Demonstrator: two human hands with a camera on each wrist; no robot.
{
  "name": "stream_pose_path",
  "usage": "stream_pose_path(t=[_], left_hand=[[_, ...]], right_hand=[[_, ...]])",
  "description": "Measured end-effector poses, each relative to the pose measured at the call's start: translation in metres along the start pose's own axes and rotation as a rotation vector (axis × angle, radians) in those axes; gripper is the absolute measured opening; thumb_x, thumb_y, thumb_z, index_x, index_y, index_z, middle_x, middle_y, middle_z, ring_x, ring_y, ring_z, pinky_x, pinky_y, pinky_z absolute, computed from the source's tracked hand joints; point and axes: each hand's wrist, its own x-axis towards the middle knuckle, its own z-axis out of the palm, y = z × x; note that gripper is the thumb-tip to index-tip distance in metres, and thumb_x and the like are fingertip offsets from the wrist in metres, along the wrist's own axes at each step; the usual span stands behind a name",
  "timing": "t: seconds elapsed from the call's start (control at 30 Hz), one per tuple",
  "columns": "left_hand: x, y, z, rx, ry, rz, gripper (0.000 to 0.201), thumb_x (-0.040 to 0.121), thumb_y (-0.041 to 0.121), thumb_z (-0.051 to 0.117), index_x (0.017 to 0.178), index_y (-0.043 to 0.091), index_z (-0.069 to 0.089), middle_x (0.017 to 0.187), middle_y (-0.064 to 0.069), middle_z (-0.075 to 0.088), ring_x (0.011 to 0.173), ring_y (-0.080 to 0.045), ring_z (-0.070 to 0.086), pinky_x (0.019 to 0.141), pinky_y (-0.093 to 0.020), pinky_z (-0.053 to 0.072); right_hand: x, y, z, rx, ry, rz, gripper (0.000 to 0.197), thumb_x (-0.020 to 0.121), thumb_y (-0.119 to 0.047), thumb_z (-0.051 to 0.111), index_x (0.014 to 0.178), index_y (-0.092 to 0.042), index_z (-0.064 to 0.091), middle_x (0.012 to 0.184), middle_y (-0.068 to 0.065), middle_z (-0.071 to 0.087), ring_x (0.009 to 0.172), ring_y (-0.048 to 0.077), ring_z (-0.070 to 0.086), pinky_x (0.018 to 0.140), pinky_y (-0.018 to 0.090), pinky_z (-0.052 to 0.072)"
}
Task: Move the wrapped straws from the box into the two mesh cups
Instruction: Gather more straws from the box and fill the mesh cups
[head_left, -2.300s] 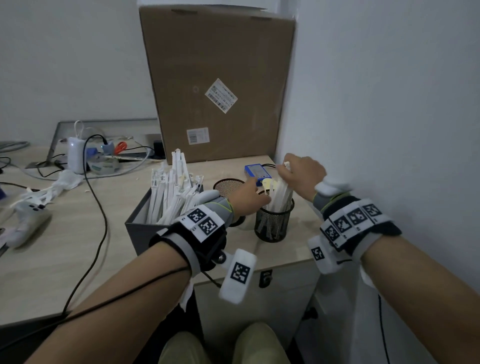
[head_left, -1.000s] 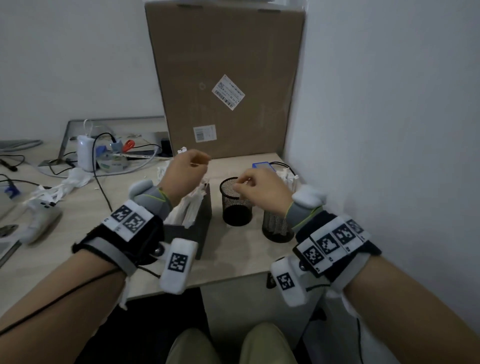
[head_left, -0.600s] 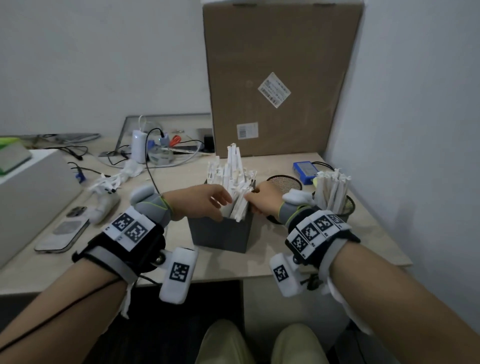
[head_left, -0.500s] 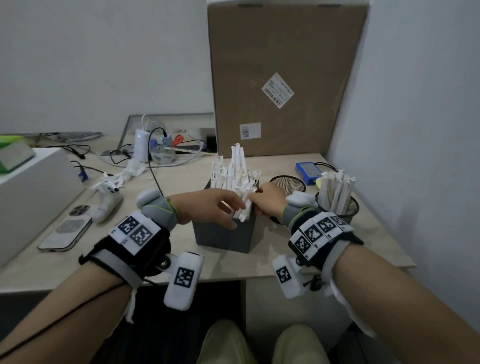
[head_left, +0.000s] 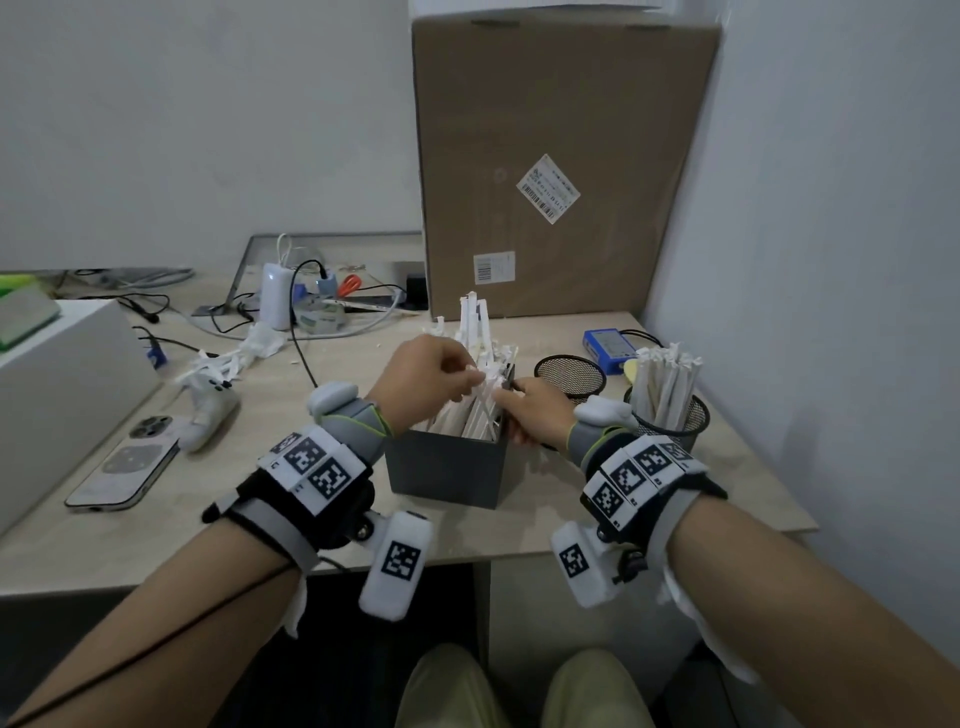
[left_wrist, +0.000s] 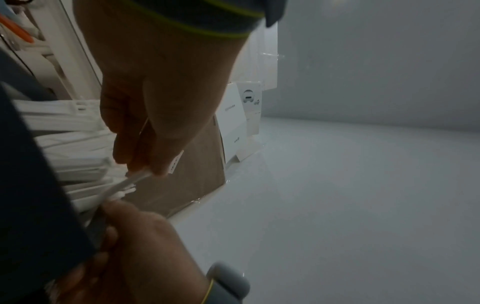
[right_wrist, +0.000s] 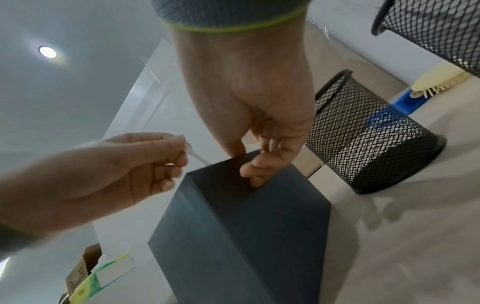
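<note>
Desk (head_left: 675, 499), left hand (head_left: 426, 374) pinching straw (left_wrist: 122, 185), right hand (head_left: 535, 410) gripping box (head_left: 447, 467) rim

I see a dark grey box (head_left: 447, 465) at centre frame, packed with white wrapped straws (head_left: 475, 332). Right of it, two black mesh cups (head_left: 570, 370) show a fine diamond weave. My wristbands (head_left: 311, 467) carry black-and-white square code patterns, edged lime-green. Upper centre, a plain brown carton (head_left: 561, 156); a blue case (head_left: 605, 343) sits on the pale wood-grain desk (head_left: 260, 415).
</note>
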Motion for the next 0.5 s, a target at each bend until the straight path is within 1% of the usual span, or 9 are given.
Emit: stream_pose_path(t=[0.07,0.13,0.17,0.23,0.27,0.33,0.4,0.43,0.5], left_hand=[[0.012,0.002,-0.005,-0.005,0.028,-0.076,0.017,0.087,0.023,0.064,0.080,0.008,0.066,0.064,-0.002,0.067,0.055,-0.008,0.062,0.060,-0.018,0.051],[0.022,0.005,-0.007,-0.013,-0.009,-0.131,0.018,0.088,0.020,0.063,0.075,0.008,0.063,0.064,-0.003,0.067,0.055,-0.010,0.063,0.061,-0.020,0.052],[0.026,0.006,-0.005,-0.035,-0.035,-0.150,0.018,0.088,0.019,0.063,0.073,0.008,0.063,0.065,-0.004,0.068,0.055,-0.011,0.064,0.058,-0.019,0.052],[0.031,0.011,0.002,-0.070,-0.086,-0.164,0.018,0.087,0.018,0.064,0.078,0.002,0.065,0.070,-0.010,0.071,0.055,-0.011,0.066,0.051,-0.015,0.051],[0.031,0.011,0.008,-0.066,-0.109,-0.162,0.018,0.087,0.017,0.065,0.081,0.000,0.065,0.074,-0.013,0.072,0.056,-0.012,0.067,0.051,-0.016,0.052],[0.029,0.012,0.019,-0.048,-0.138,-0.157,0.020,0.084,0.017,0.068,0.082,-0.003,0.066,0.078,-0.018,0.073,0.063,-0.020,0.071,0.063,-0.026,0.059],[0.027,0.011,0.027,-0.066,-0.150,-0.177,0.021,0.082,0.015,0.069,0.083,-0.006,0.066,0.080,-0.021,0.073,0.073,-0.030,0.073,0.074,-0.040,0.060],[0.027,0.011,0.029,-0.080,-0.148,-0.188,0.021,0.082,0.015,0.070,0.084,-0.006,0.066,0.081,-0.022,0.073,0.075,-0.031,0.073,0.076,-0.042,0.060],[0.026,0.009,0.029,-0.092,-0.137,-0.198,0.021,0.082,0.016,0.070,0.079,-0.004,0.066,0.080,-0.021,0.073,0.076,-0.031,0.073,0.077,-0.043,0.059]], right_hand=[[0.002,0.001,0.001,-0.012,0.005,0.007,0.027,0.097,-0.030,0.045,0.097,-0.005,0.057,0.057,0.006,0.059,0.026,0.002,0.050,0.030,0.011,0.032],[0.003,0.002,0.002,-0.027,0.010,0.017,0.032,0.096,-0.032,0.046,0.101,-0.003,0.058,0.058,0.006,0.060,0.032,0.007,0.053,0.032,0.013,0.035],[0.004,0.002,0.002,-0.036,0.012,0.017,0.034,0.096,-0.033,0.045,0.102,-0.002,0.058,0.058,0.005,0.060,0.035,0.009,0.055,0.033,0.015,0.036],[0.003,0.003,0.001,-0.062,0.017,0.001,0.038,0.097,-0.036,0.044,0.103,-0.002,0.059,0.057,0.004,0.060,0.035,0.008,0.054,0.033,0.015,0.037],[0.003,0.004,0.001,-0.069,0.016,-0.013,0.040,0.097,-0.038,0.042,0.104,-0.002,0.060,0.057,0.003,0.060,0.036,0.007,0.054,0.032,0.014,0.037],[0.002,0.005,0.000,-0.070,0.018,-0.028,0.042,0.098,-0.038,0.042,0.106,-0.001,0.059,0.057,0.004,0.060,0.041,0.011,0.055,0.032,0.015,0.036],[0.003,0.007,-0.001,-0.065,0.025,-0.025,0.040,0.098,-0.035,0.041,0.106,0.000,0.058,0.057,0.003,0.059,0.043,0.013,0.055,0.032,0.015,0.036],[0.003,0.008,-0.001,-0.066,0.028,-0.024,0.039,0.098,-0.034,0.041,0.106,0.000,0.058,0.057,0.002,0.059,0.043,0.013,0.055,0.032,0.014,0.035],[0.003,0.009,0.000,-0.070,0.031,-0.026,0.039,0.098,-0.034,0.040,0.106,0.000,0.057,0.058,0.003,0.060,0.045,0.014,0.056,0.035,0.016,0.037]])
